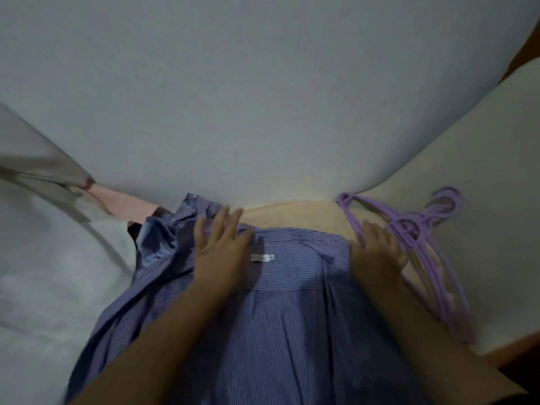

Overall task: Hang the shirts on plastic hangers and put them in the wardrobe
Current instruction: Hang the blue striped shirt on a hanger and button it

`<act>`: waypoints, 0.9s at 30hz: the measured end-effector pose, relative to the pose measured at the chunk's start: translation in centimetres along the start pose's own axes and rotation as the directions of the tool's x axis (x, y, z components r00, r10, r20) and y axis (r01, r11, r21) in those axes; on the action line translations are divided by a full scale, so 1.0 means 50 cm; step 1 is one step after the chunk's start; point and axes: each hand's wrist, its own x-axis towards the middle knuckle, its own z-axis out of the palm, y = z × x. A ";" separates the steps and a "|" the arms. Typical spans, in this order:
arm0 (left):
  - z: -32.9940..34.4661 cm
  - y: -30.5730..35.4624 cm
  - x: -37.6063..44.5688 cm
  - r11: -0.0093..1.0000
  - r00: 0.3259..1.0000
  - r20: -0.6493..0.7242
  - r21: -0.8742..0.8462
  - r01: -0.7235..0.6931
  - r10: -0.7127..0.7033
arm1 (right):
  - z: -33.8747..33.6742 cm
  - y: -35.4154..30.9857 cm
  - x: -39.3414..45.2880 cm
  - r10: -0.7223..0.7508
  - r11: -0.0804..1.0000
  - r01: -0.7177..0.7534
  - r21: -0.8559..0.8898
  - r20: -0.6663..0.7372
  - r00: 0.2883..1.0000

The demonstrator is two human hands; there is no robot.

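The left hand was laid flat, fingers straight, on the collar of the blue striped shirt. The right hand was pressed open on its edge, touching the purple hangers. Everything was spread on the bed.

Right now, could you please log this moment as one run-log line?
left hand: flat on blue striped cotton shirt | right hand: at shirt edge, beside purple plastic hangers | shirt unhung

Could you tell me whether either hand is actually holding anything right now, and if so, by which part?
Nothing is held. The left hand lies flat on the striped shirt by its collar; the right hand rests at the shirt's edge beside the purple hangers.
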 end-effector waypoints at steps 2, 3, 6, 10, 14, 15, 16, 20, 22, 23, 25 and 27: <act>0.008 0.079 -0.021 0.997 0.999 0.043 -0.067 0.033 -0.030 | -0.021 0.034 -0.020 0.078 0.996 -0.081 -0.039 -0.067 0.995; 0.020 0.117 -0.036 0.992 0.992 0.115 -0.111 0.067 -0.054 | -0.031 0.052 -0.031 0.115 0.991 -0.121 -0.065 -0.086 0.990; 0.068 0.211 -0.087 0.973 0.940 0.329 -0.171 0.155 -0.092 | -0.041 0.107 -0.060 0.206 0.973 -0.209 -0.094 -0.044 0.978; 0.139 0.259 -0.126 0.970 0.851 0.519 -0.157 0.187 -0.081 | -0.032 0.152 -0.072 0.208 0.966 -0.203 -0.159 0.009 0.978; 0.153 0.259 -0.127 0.967 0.825 0.558 -0.152 0.204 -0.087 | -0.009 0.173 -0.080 0.158 0.960 -0.153 -0.233 0.006 0.987; 0.155 0.259 -0.129 0.967 0.820 0.566 -0.150 0.206 -0.087 | -0.004 0.174 -0.081 0.152 0.959 -0.147 -0.241 0.003 0.988; 0.155 0.259 -0.129 0.967 0.817 0.571 -0.149 0.208 -0.088 | -0.002 0.175 -0.081 0.155 0.958 -0.150 -0.245 0.001 0.988; 0.152 0.260 -0.128 0.970 0.816 0.571 -0.135 0.203 -0.091 | -0.007 0.174 -0.077 0.175 0.952 -0.170 -0.255 -0.003 0.985; 0.149 0.260 -0.128 0.972 0.807 0.583 -0.120 0.200 -0.094 | -0.016 0.171 -0.074 0.184 0.957 -0.180 -0.228 -0.004 0.983; 0.149 0.259 -0.126 0.972 0.805 0.585 -0.122 0.201 -0.093 | -0.021 0.171 -0.072 0.181 0.961 -0.182 -0.207 -0.023 0.983; 0.143 0.253 -0.123 0.968 0.810 0.582 -0.150 0.199 -0.077 | -0.037 0.165 -0.067 0.202 0.963 -0.212 -0.167 -0.074 0.977; 0.133 0.242 -0.123 0.966 0.816 0.576 -0.181 0.186 -0.049 | -0.050 0.156 -0.061 0.275 0.956 -0.274 -0.100 -0.010 0.962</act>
